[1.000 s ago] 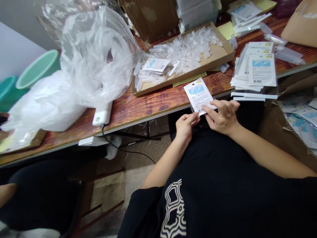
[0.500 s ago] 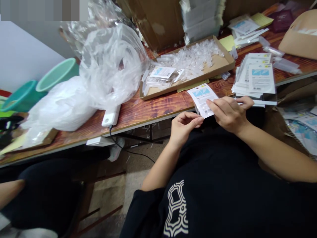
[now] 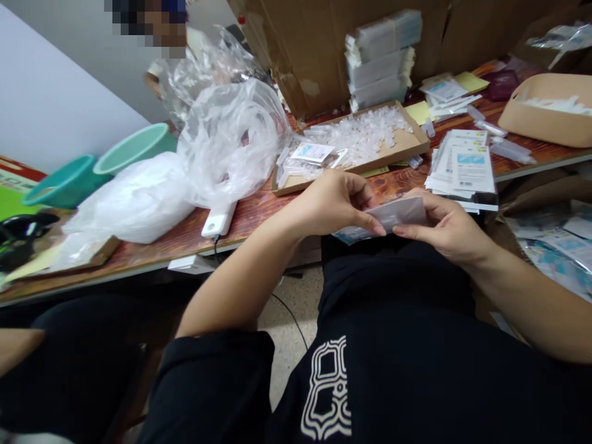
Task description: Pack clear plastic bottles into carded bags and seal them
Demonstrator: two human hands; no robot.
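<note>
Between my hands is a printed card packet (image 3: 401, 213), tilted so that its plain greyish side faces me. My left hand (image 3: 337, 203) is closed at the packet's left part, thumb in front and fingers curled behind. The right end of the packet is pinched between the thumb and fingers of my right hand (image 3: 441, 225). Just beyond, a shallow cardboard tray (image 3: 356, 166) carries many small clear plastic pieces, with another card packet (image 3: 311, 152) lying on them. To the right, near the table edge, lies a fanned pile of card packets (image 3: 472, 166).
Clear plastic bags (image 3: 231, 148) and a white bag (image 3: 134, 197) lie left, beside green basins (image 3: 134, 150). A white power strip (image 3: 219, 219) sits at the table edge. Bundled stacks (image 3: 383, 61) stand behind the tray; a tan bin (image 3: 550, 111) is at right. Another person's arm (image 3: 18, 348) shows lower left.
The packet has turned from its printed face to its plain side and tilted. My left hand has moved up and over onto it; my right hand has shifted its grip to the right end.
</note>
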